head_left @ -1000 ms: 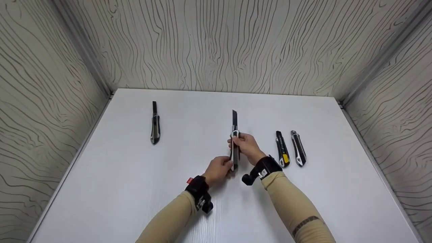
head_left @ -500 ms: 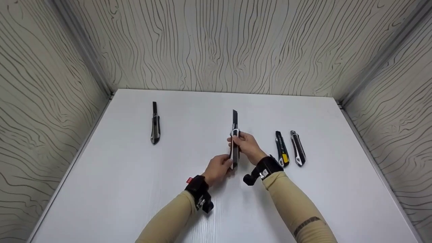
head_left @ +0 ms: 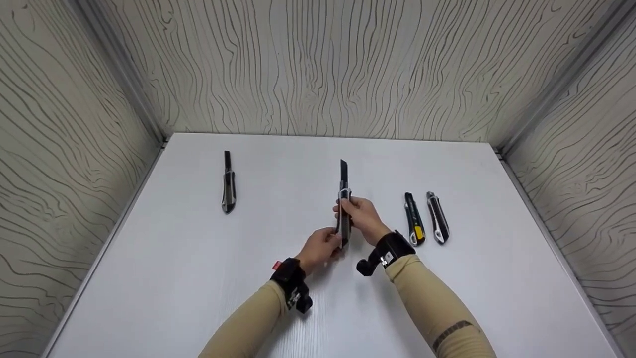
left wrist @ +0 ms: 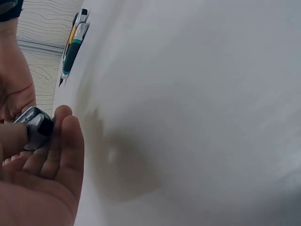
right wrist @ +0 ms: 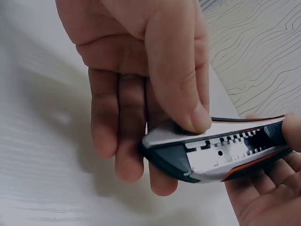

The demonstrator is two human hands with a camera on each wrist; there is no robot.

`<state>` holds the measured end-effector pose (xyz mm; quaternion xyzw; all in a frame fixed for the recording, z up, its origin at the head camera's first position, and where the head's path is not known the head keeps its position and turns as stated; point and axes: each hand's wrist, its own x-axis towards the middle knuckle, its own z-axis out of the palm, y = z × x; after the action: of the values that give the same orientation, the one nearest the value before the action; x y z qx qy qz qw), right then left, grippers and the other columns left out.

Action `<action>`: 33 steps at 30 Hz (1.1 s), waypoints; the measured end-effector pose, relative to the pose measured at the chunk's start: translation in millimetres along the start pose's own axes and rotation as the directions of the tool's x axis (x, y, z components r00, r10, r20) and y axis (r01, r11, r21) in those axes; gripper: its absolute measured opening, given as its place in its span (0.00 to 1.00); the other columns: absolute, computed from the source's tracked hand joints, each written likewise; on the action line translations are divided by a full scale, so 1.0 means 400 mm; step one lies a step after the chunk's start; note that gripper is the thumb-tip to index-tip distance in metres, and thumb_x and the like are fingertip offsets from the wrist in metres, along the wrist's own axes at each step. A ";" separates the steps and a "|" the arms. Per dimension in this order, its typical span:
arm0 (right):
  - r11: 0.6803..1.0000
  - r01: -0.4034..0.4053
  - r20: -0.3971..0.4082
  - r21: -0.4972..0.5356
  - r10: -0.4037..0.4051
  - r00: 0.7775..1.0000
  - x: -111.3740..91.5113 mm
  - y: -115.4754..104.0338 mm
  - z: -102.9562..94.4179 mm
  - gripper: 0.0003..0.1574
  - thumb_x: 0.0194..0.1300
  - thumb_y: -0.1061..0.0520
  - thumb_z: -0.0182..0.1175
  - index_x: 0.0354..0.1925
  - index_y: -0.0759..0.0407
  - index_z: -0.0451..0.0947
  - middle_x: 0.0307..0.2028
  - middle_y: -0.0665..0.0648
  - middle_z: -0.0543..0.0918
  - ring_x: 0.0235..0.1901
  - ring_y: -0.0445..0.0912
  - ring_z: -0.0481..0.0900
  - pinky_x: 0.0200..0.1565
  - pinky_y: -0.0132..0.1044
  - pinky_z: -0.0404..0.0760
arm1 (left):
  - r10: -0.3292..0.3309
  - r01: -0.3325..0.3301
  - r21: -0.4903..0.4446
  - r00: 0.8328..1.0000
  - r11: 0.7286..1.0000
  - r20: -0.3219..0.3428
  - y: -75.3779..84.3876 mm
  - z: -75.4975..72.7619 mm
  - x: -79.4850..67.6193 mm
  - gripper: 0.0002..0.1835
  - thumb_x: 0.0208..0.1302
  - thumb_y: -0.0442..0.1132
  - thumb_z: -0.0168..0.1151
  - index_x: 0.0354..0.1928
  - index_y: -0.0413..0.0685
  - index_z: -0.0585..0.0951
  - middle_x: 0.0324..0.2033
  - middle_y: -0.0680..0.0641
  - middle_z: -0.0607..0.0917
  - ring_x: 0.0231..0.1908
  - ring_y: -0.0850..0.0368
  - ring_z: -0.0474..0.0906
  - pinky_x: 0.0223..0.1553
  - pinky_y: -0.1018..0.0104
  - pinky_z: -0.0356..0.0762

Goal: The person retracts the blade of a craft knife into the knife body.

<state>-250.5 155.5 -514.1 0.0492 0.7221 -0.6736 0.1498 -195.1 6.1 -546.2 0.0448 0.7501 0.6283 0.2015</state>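
A snap-off utility knife point(head_left: 345, 226) is held between both hands in the middle of the head view, its dark blade point(head_left: 344, 171) extended and pointing away from me. My right hand point(head_left: 365, 218) grips the upper handle, with the thumb on the slider. At the rear end, my left hand point(head_left: 318, 249) pinches the handle between thumb and fingers. The right wrist view shows the handle's toothed channel point(right wrist: 221, 151) from close up, the left thumb point(right wrist: 176, 89) against its rear part. Most of the blade is hidden in both wrist views.
Another utility knife point(head_left: 228, 191) with its blade out lies at the left of the white table point(head_left: 149, 278). Right of my right hand lie a knife with a yellow part point(head_left: 415, 220) and a silver-and-black knife point(head_left: 438, 219), neither showing a long blade. A wood-patterned wall point(head_left: 318, 69) rises behind.
The held knife and both hands have shifted very slightly left and away from me. Both grips look the same, and the blade's extended length shows no visible difference.
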 end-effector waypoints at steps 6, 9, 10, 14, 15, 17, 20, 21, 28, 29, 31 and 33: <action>1.000 0.001 0.032 0.015 -0.001 0.999 0.003 0.005 0.001 0.25 0.76 0.52 0.48 0.59 0.71 0.71 0.47 0.61 0.84 0.45 0.46 0.83 0.48 0.36 0.81 | 0.022 -0.014 -0.124 0.998 0.992 0.063 -0.009 0.004 -0.004 0.15 0.76 0.37 0.45 0.48 0.32 0.77 0.36 0.36 0.83 0.31 0.53 0.79 0.36 0.60 0.82; 0.998 -0.019 0.063 0.058 0.015 0.998 0.006 0.007 -0.002 0.25 0.77 0.52 0.47 0.59 0.72 0.69 0.47 0.61 0.84 0.45 0.47 0.84 0.49 0.37 0.83 | 0.045 -0.032 -0.158 0.996 0.987 0.080 -0.011 0.006 -0.004 0.15 0.76 0.36 0.43 0.47 0.30 0.76 0.33 0.39 0.81 0.30 0.54 0.76 0.34 0.63 0.79; 0.997 -0.027 0.068 0.072 0.022 0.997 0.006 0.007 -0.003 0.25 0.77 0.53 0.46 0.59 0.71 0.69 0.46 0.61 0.84 0.45 0.47 0.84 0.49 0.37 0.83 | 0.048 -0.033 -0.167 0.995 0.985 0.084 -0.011 0.007 -0.004 0.15 0.76 0.35 0.43 0.47 0.29 0.75 0.33 0.40 0.79 0.30 0.54 0.75 0.33 0.64 0.77; 0.994 -0.043 0.069 0.101 0.036 0.997 0.009 0.008 -0.007 0.23 0.77 0.53 0.46 0.58 0.71 0.70 0.43 0.59 0.84 0.41 0.44 0.85 0.47 0.38 0.84 | 0.046 -0.030 -0.170 0.995 0.985 0.089 -0.010 0.010 -0.002 0.14 0.76 0.35 0.43 0.46 0.30 0.76 0.32 0.41 0.79 0.29 0.54 0.75 0.33 0.65 0.76; 0.994 -0.042 0.069 0.104 0.034 0.997 0.009 0.008 -0.008 0.24 0.77 0.53 0.46 0.58 0.71 0.69 0.42 0.58 0.84 0.40 0.44 0.85 0.47 0.37 0.84 | 0.044 -0.028 -0.172 0.995 0.985 0.090 -0.009 0.011 -0.002 0.14 0.76 0.35 0.43 0.46 0.30 0.76 0.32 0.41 0.79 0.29 0.54 0.75 0.33 0.65 0.76; 0.992 -0.042 0.072 0.116 0.034 0.997 0.009 0.009 -0.010 0.24 0.77 0.53 0.46 0.58 0.72 0.69 0.41 0.57 0.84 0.38 0.43 0.84 0.46 0.37 0.84 | 0.045 -0.030 -0.169 0.995 0.985 0.087 -0.009 0.013 -0.001 0.15 0.76 0.35 0.43 0.45 0.30 0.76 0.31 0.41 0.79 0.29 0.54 0.75 0.33 0.65 0.76; 0.992 -0.031 0.081 0.121 0.021 0.996 0.008 0.011 -0.011 0.25 0.77 0.54 0.46 0.59 0.74 0.68 0.40 0.56 0.84 0.38 0.43 0.84 0.45 0.36 0.84 | 0.039 -0.026 -0.165 0.996 0.986 0.075 -0.007 0.015 -0.003 0.15 0.76 0.35 0.43 0.45 0.30 0.77 0.31 0.40 0.80 0.29 0.54 0.75 0.33 0.65 0.76; 0.992 -0.027 0.082 0.123 0.017 0.996 0.007 0.011 -0.011 0.25 0.77 0.54 0.46 0.59 0.74 0.68 0.39 0.56 0.84 0.38 0.43 0.84 0.45 0.36 0.84 | 0.038 -0.026 -0.163 0.997 0.986 0.071 -0.007 0.016 -0.003 0.15 0.76 0.35 0.43 0.45 0.30 0.77 0.31 0.40 0.80 0.29 0.54 0.76 0.33 0.65 0.76; 0.992 -0.012 0.083 0.127 0.001 0.997 0.007 0.007 -0.006 0.25 0.77 0.55 0.46 0.59 0.75 0.67 0.39 0.55 0.82 0.38 0.43 0.82 0.47 0.37 0.84 | 0.027 -0.021 -0.140 0.999 0.990 0.039 -0.002 0.015 -0.007 0.16 0.75 0.37 0.45 0.45 0.31 0.78 0.35 0.34 0.84 0.29 0.54 0.78 0.36 0.58 0.81; 0.992 -0.011 0.084 0.124 0.000 0.996 0.006 0.006 -0.006 0.25 0.77 0.55 0.46 0.59 0.75 0.67 0.39 0.55 0.82 0.38 0.42 0.82 0.47 0.37 0.84 | 0.028 -0.023 -0.136 0.999 0.990 0.035 -0.003 0.015 -0.007 0.16 0.75 0.37 0.45 0.45 0.31 0.79 0.35 0.35 0.84 0.29 0.54 0.78 0.36 0.58 0.81; 0.992 -0.009 0.085 0.127 -0.002 0.996 0.005 0.005 -0.004 0.25 0.77 0.55 0.46 0.59 0.75 0.66 0.39 0.55 0.82 0.38 0.42 0.82 0.47 0.37 0.84 | 0.034 -0.029 -0.133 0.999 0.991 0.032 -0.002 0.015 -0.008 0.16 0.75 0.37 0.45 0.45 0.30 0.79 0.33 0.37 0.83 0.28 0.55 0.77 0.35 0.58 0.80; 0.992 -0.006 0.087 0.128 -0.005 0.996 0.003 0.004 -0.003 0.25 0.77 0.56 0.46 0.59 0.76 0.66 0.39 0.56 0.82 0.37 0.42 0.82 0.47 0.37 0.84 | 0.035 -0.030 -0.133 0.999 0.991 0.033 -0.001 0.015 -0.008 0.16 0.75 0.37 0.45 0.45 0.30 0.78 0.32 0.39 0.82 0.28 0.55 0.77 0.34 0.59 0.79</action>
<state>-251.3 156.6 -516.0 0.0294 0.6700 -0.7202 0.1778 -189.9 10.6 -546.7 0.0546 0.7022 0.6789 0.2072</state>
